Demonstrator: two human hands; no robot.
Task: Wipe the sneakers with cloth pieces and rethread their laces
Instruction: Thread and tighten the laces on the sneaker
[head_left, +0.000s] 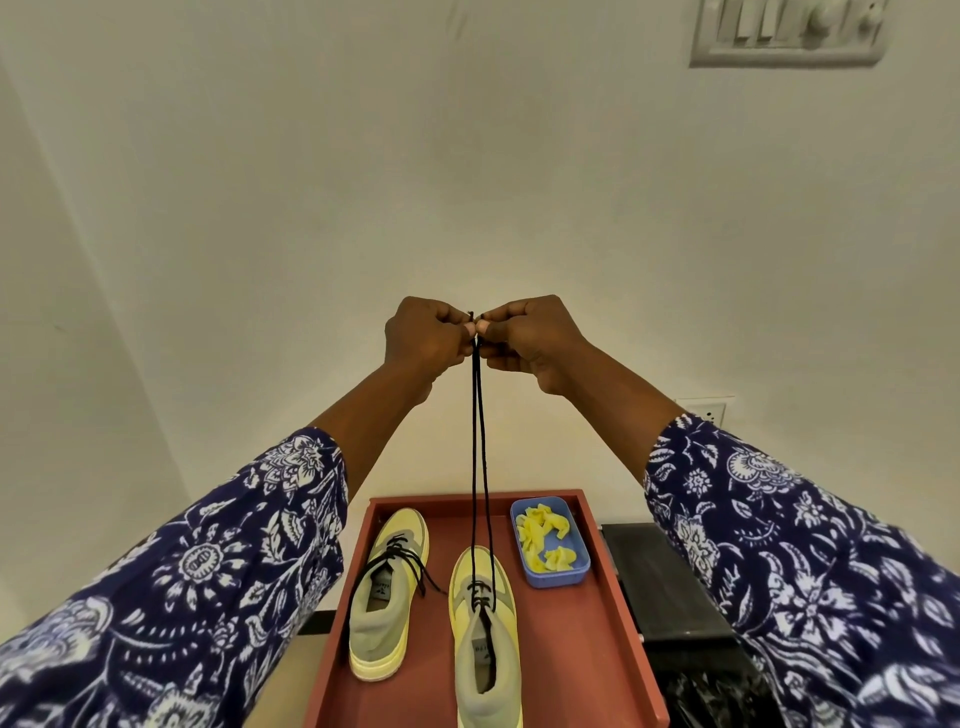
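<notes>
Head view: both hands, left (423, 338) and right (530, 338), pinch the black lace (478, 447) ends, drawn up from the right sneaker (485, 639), apparently only partly threaded. Left sneaker (387, 592) on the red tray (618, 623) looks laced; wiping progress unclear.

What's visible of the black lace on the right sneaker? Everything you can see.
The black lace is a thin, round-looking cord, dark and matte. Its two strands run up side by side, taut, from the right sneaker on the red tray. The left hand and right hand pinch the two ends together at the top, tips just poking out. At the bottom it crosses through only the lower eyelets near the toe; the upper eyelets look unthreaded. It touches nothing else.
</notes>
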